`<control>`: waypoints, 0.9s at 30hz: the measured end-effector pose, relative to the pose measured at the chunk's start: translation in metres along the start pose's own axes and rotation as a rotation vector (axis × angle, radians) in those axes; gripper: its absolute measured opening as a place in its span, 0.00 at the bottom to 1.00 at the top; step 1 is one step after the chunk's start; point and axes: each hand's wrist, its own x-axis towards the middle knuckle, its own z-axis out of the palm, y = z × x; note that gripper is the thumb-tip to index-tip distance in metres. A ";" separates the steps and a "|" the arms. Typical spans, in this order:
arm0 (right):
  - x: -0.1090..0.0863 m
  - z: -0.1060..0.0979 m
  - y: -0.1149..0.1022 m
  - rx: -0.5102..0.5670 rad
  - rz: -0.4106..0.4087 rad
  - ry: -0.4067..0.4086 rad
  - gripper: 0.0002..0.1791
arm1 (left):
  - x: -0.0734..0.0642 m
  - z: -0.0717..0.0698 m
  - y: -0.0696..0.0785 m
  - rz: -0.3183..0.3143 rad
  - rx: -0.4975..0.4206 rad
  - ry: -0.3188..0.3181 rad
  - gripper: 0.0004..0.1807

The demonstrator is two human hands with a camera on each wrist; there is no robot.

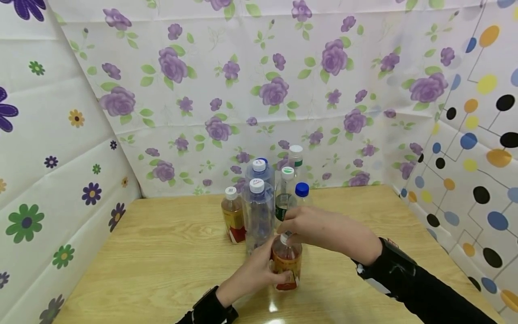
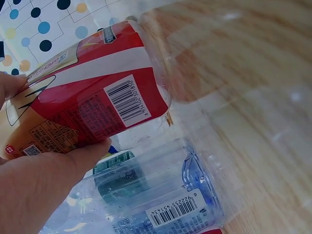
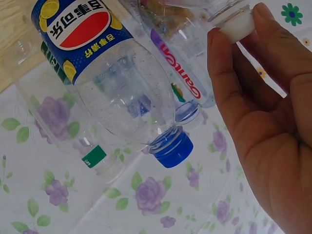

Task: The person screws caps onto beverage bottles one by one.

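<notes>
On the tabletop stands a drink bottle [image 1: 287, 266] with a red and orange label, upright. My left hand [image 1: 256, 273] grips its lower body, thumb across the front; the left wrist view shows the red label with its barcode [image 2: 127, 101]. At the neck, my right hand [image 1: 323, 229] pinches the white cap [image 3: 239, 24] between thumb and fingers. The cap sits at the bottle mouth; how tightly it is screwed I cannot tell. Close beside the left hand is a tall clear bottle with a white cap [image 1: 256, 186].
Behind the hands several bottles cluster: an amber one [image 1: 233, 218] on the left, a blue-capped Pepsi bottle [image 3: 105, 53], and green-labelled clear ones [image 1: 286, 193]. The wooden table [image 1: 162, 252] meets a flowered cloth [image 1: 243, 99] at the back, with patterned cloths at both sides.
</notes>
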 end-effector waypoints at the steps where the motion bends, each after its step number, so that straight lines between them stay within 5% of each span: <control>1: 0.000 0.000 0.000 0.005 0.000 -0.001 0.12 | 0.000 0.000 0.000 0.002 0.001 0.001 0.48; 15: -0.004 -0.001 0.007 0.003 -0.132 -0.048 0.20 | 0.000 0.001 -0.001 0.018 0.009 0.003 0.51; 27: 0.001 -0.003 0.003 -0.082 -0.036 -0.079 0.14 | 0.000 0.001 -0.002 0.009 -0.010 -0.007 0.47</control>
